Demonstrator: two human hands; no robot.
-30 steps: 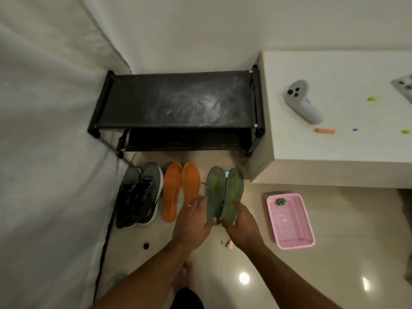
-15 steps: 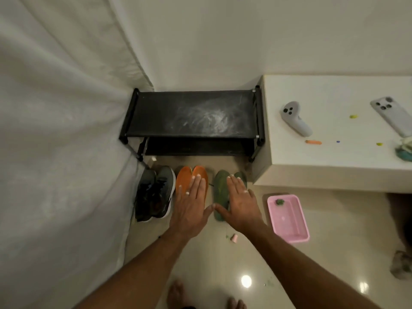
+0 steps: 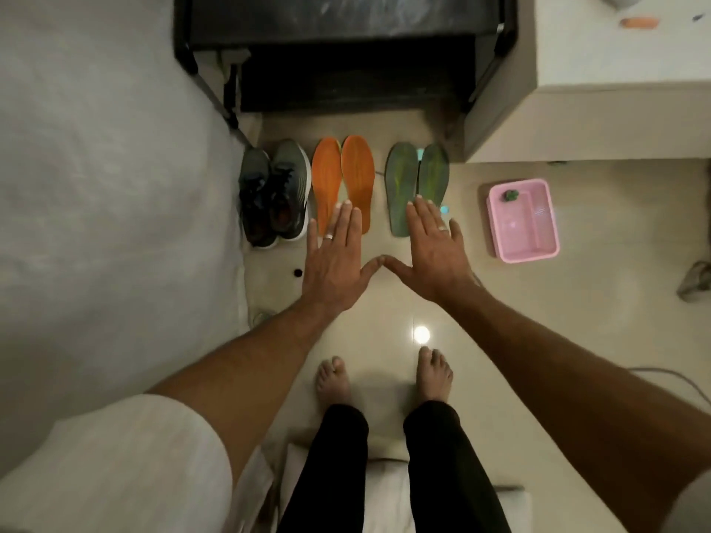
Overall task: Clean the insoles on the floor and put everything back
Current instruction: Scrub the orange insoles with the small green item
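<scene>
- Since the earlier frames both hands have drawn back off the insoles and the view has tipped down, so bare feet (image 3: 334,380) and black trousers now show.
- The left hand (image 3: 334,269) is spread flat, fingers straight, holding nothing — its fingertips overlap the orange insoles (image 3: 343,178) in the picture.
- The right hand (image 3: 433,259) is likewise flat and empty (thumb tips of the two hands meet), fingertips over the green insoles (image 3: 413,182).
- Both insole pairs lie side by side on the floor (image 3: 577,321), between the dark shoes (image 3: 275,194) and the pink tray (image 3: 524,253), in front of the black shoe rack (image 3: 346,51).
</scene>
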